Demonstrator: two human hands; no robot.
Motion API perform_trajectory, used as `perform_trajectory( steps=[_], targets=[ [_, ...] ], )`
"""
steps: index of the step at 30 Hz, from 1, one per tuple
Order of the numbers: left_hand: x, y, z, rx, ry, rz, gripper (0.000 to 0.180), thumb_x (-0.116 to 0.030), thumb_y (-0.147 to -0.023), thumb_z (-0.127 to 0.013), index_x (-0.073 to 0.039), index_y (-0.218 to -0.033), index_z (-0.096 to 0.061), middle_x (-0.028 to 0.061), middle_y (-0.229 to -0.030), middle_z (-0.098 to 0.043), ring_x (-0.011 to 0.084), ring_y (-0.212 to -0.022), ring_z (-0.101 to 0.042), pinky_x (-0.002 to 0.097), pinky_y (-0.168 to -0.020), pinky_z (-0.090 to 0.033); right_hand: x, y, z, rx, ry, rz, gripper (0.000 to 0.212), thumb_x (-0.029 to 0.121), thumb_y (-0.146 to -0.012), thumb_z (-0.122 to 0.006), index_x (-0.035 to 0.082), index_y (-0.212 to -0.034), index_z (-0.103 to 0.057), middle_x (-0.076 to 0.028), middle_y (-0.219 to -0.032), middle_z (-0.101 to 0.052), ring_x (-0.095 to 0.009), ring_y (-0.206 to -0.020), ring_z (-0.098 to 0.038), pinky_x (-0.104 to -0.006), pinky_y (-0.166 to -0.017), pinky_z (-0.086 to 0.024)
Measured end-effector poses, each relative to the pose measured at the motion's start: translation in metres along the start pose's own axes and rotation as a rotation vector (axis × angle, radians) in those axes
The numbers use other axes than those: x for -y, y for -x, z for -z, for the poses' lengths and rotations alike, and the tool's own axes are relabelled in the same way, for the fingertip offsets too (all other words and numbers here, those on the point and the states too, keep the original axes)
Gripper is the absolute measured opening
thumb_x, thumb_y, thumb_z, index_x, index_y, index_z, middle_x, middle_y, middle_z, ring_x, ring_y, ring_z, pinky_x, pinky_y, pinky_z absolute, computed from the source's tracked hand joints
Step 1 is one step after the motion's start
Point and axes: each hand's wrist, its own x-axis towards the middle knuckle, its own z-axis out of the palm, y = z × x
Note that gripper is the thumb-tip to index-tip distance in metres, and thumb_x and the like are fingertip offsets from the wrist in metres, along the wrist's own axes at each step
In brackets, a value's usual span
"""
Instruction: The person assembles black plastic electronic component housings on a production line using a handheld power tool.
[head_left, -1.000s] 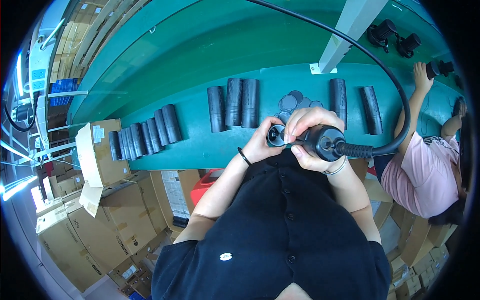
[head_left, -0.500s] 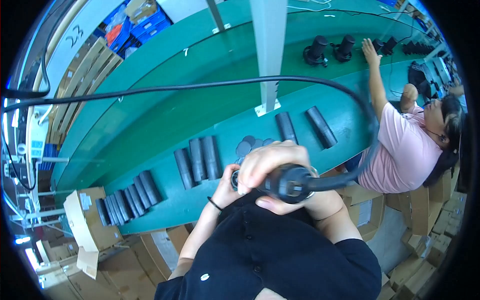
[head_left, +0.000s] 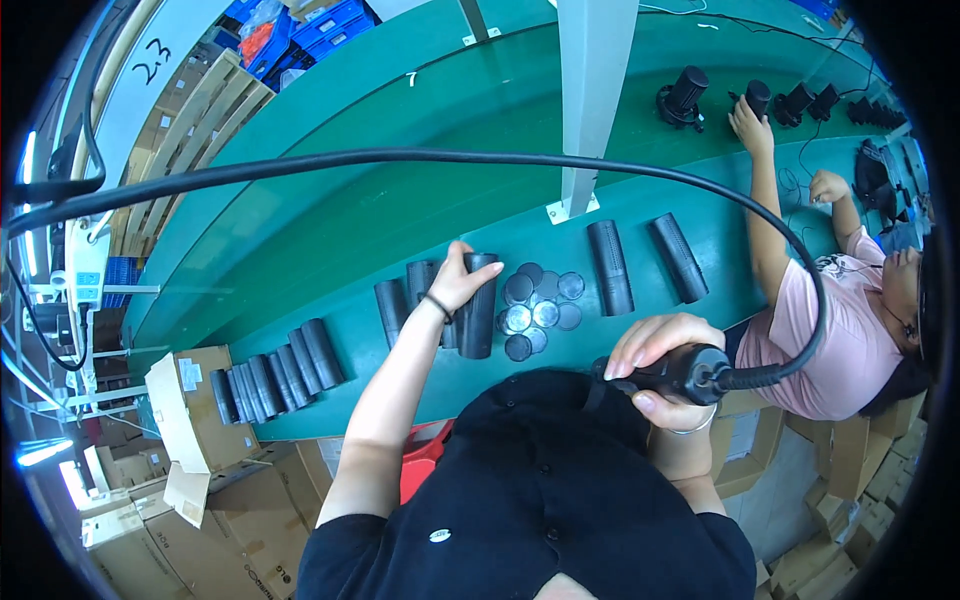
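My left hand (head_left: 460, 283) is closed around the far end of a black cylindrical tube (head_left: 480, 325), which lies at the right end of a short row on the green bench. Beside it lie other black tubes (head_left: 391, 312), partly covered by my hand and forearm. In my right hand (head_left: 665, 365), held close to my body, is a black corded electric screwdriver (head_left: 690, 374); its tip is hard to make out. Several round black discs (head_left: 546, 313) lie loosely between my hands. Two more tubes (head_left: 611, 268) rest to the right of the discs.
The tool's cable (head_left: 430, 156) arches across the view. A white post (head_left: 592, 110) rises from the bench. Several tubes (head_left: 263, 388) line up at left near a cardboard box (head_left: 195, 410). At right, a co-worker (head_left: 825, 335) touches a black device (head_left: 757, 97).
My hands were together at the screwdriver; now they are apart. My left hand has gone to a tube in the row, and my right hand has drawn right with the tool, uncovering the discs.
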Motion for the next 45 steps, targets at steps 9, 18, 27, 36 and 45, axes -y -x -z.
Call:
perform_trajectory(
  steps=[9, 18, 27, 36, 45],
  targets=[
    [-0.01, -0.06, -0.033, -0.152, -0.752, 0.229, 0.072, -0.045, -0.069, -0.072, 0.001, -0.115, -0.04, 0.022, -0.116, -0.051, 0.0341, -0.105, -0.055, 0.0411, -0.085, -0.048, -0.015, -0.003, -0.001, 0.272, 0.339, -0.128, 0.03, 0.01, -0.06, -0.074, 0.004, -0.085, -0.059, -0.008, -0.08, -0.062, -0.023, -0.069, -0.061, -0.0302, -0.062, -0.049],
    [-0.007, -0.042, -0.032, -0.265, -0.867, 0.03, 0.071, -0.049, -0.075, -0.065, -0.004, -0.125, -0.04, 0.0217, -0.116, -0.047, 0.0367, -0.106, -0.05, 0.0446, -0.086, -0.046, -0.033, -0.008, -0.006, 0.282, 0.311, -0.134, 0.029, 0.007, -0.059, -0.069, 0.002, -0.084, -0.056, -0.007, -0.076, -0.057, -0.023, -0.066, -0.058, -0.0317, -0.061, -0.046],
    [0.089, 0.009, 0.076, -0.789, -0.416, -0.061, 0.026, -0.013, -0.077, -0.063, -0.002, -0.099, -0.056, 0.0145, -0.086, -0.059, 0.026, -0.077, -0.058, 0.0378, -0.068, -0.048, -0.039, -0.01, 0.004, 0.206, 0.352, -0.108, 0.025, 0.002, -0.06, -0.069, -0.001, -0.081, -0.056, -0.013, -0.073, -0.061, -0.021, -0.068, -0.063, -0.0281, -0.06, -0.05],
    [0.058, 0.003, 0.009, -0.448, -0.781, -0.167, 0.05, -0.041, -0.077, -0.065, -0.003, -0.109, -0.056, 0.0207, -0.113, -0.047, 0.0364, -0.104, -0.046, 0.0417, -0.085, -0.044, -0.041, -0.013, -0.018, 0.196, 0.35, -0.11, 0.025, 0.004, -0.06, -0.071, 0.002, -0.081, -0.058, -0.009, -0.076, -0.061, -0.019, -0.067, -0.062, -0.0282, -0.062, -0.049],
    [0.057, 0.008, 0.017, -0.517, -0.687, -0.359, 0.039, -0.023, -0.06, -0.08, 0.001, -0.082, -0.059, 0.0176, -0.1, -0.052, 0.0343, -0.094, -0.049, 0.0403, -0.083, -0.043, -0.033, -0.005, -0.015, 0.246, 0.353, -0.131, 0.026, 0.0, -0.064, -0.07, 0.002, -0.086, -0.057, -0.01, -0.08, -0.062, -0.019, -0.072, -0.062, -0.0286, -0.065, -0.049]
  ],
)
